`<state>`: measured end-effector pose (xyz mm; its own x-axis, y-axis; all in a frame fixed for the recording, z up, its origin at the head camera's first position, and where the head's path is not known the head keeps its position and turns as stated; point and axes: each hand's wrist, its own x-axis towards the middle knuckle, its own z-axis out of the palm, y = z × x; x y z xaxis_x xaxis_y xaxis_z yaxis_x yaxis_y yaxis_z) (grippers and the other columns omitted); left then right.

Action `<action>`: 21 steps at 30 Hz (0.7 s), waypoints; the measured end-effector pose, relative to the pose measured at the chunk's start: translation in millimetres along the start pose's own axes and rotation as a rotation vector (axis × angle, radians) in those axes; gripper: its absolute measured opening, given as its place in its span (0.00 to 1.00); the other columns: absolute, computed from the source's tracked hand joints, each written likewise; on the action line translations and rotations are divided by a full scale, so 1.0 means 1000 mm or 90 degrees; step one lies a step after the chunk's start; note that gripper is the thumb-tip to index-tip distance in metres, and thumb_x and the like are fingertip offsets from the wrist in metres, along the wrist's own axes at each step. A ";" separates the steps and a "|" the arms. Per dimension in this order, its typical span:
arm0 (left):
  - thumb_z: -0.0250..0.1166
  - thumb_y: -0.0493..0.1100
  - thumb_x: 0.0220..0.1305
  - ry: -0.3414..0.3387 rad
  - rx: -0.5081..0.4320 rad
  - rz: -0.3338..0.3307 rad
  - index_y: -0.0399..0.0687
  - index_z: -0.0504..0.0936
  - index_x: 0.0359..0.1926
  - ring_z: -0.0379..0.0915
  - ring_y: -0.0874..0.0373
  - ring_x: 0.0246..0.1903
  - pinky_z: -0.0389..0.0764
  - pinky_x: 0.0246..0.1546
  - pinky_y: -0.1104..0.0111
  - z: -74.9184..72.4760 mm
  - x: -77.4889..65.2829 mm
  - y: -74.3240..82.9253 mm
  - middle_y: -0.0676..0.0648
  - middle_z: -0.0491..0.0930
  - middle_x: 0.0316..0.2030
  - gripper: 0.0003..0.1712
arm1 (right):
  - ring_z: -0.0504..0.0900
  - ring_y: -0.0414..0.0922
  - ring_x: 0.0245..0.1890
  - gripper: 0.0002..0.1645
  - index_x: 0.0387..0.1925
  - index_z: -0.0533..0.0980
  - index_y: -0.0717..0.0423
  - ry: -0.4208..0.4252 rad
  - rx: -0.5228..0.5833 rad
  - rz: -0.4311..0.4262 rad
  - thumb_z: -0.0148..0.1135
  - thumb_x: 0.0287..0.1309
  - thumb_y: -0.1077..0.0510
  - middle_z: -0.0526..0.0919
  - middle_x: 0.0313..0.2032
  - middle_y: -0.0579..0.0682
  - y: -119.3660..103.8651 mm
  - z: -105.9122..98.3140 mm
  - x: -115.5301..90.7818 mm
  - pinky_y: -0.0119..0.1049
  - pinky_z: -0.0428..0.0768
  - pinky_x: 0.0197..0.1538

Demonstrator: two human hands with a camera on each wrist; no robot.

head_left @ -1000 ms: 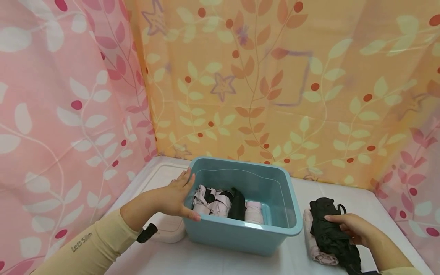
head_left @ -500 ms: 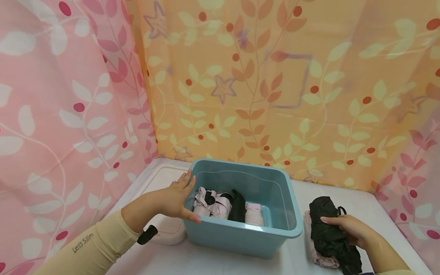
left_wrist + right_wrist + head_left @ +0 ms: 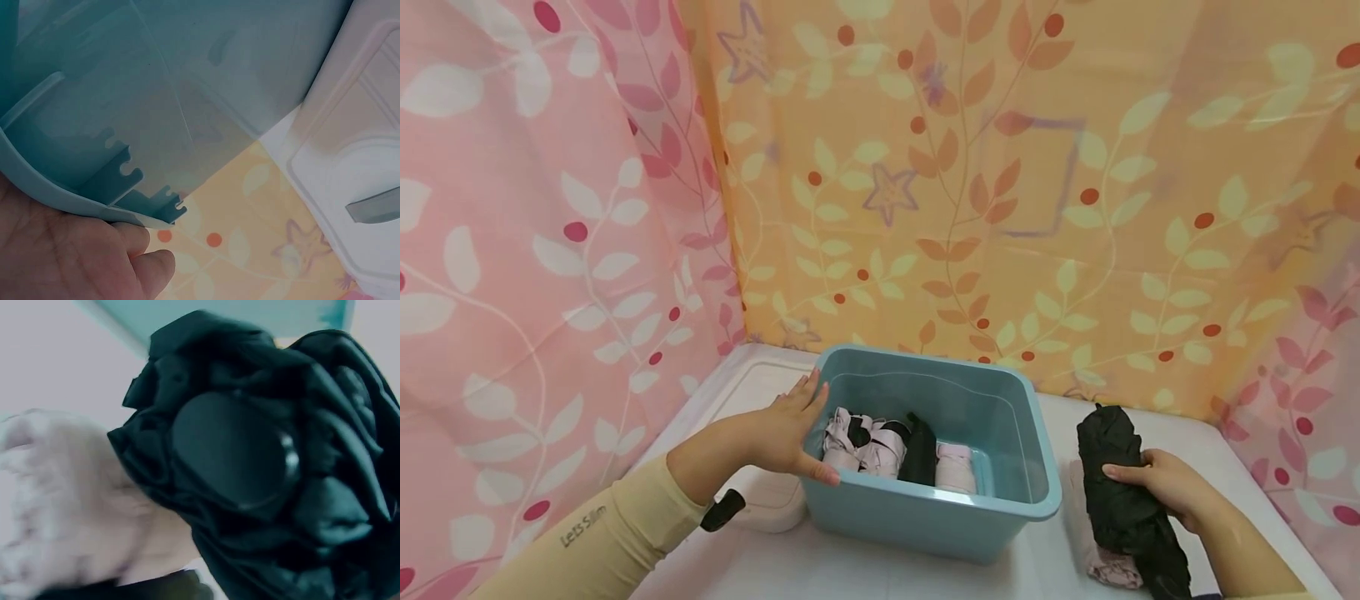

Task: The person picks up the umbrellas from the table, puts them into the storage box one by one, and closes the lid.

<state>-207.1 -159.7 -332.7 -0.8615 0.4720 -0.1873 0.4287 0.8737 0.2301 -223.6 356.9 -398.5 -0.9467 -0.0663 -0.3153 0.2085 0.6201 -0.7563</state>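
Note:
My right hand (image 3: 1180, 487) grips a black folding umbrella (image 3: 1112, 492) with loose, crumpled cloth, the thumb lying across its top. In the right wrist view its round dark end disc (image 3: 231, 450) faces the camera. Partly hidden beneath the umbrella, a pale pink fabric bundle (image 3: 1116, 571) lies on the white surface. My left hand (image 3: 775, 437) rests at the left rim of a blue plastic bin (image 3: 1045, 492), fingers spread and straight, thumb over the front edge. Inside the bin are pale pink bundles (image 3: 880, 450) and a slim black one (image 3: 917, 454), side by side.
A white lid (image 3: 763, 500) lies flat left of the bin, partly under my left arm. Patterned cloth walls, pink (image 3: 550, 292) at the left and orange (image 3: 955, 167) behind, enclose the white-covered table (image 3: 917, 579).
The umbrella in my right hand has risen slightly and turned, its upper end now higher and farther back over the pink bundle. My left hand and the bin have stayed in place.

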 end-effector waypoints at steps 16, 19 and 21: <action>0.57 0.81 0.35 -0.003 0.004 0.001 0.39 0.36 0.70 0.20 0.46 0.68 0.42 0.64 0.48 0.003 0.002 0.000 0.39 0.25 0.70 0.74 | 0.77 0.59 0.44 0.52 0.62 0.49 0.77 0.069 -0.119 -0.163 0.58 0.56 0.41 0.69 0.51 0.75 -0.133 -0.016 -0.015 0.54 0.76 0.45; 0.57 0.80 0.36 -0.003 0.000 0.000 0.39 0.35 0.70 0.20 0.46 0.68 0.42 0.64 0.47 0.002 0.002 0.000 0.39 0.25 0.70 0.74 | 0.73 0.62 0.48 0.55 0.63 0.49 0.76 0.074 -0.139 -0.166 0.60 0.53 0.38 0.66 0.54 0.75 -0.157 -0.005 -0.012 0.54 0.75 0.46; 0.57 0.80 0.36 -0.003 -0.003 0.000 0.39 0.35 0.70 0.19 0.45 0.68 0.42 0.64 0.47 0.002 0.001 0.001 0.39 0.25 0.70 0.74 | 0.73 0.62 0.49 0.56 0.63 0.51 0.74 0.073 -0.144 -0.171 0.61 0.51 0.37 0.67 0.54 0.73 -0.170 0.003 -0.009 0.52 0.75 0.46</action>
<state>-207.6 -158.4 -334.3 -0.8604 0.4722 -0.1919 0.4271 0.8734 0.2340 -249.5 249.9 -269.1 -0.9842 -0.1706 -0.0466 -0.0992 0.7508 -0.6531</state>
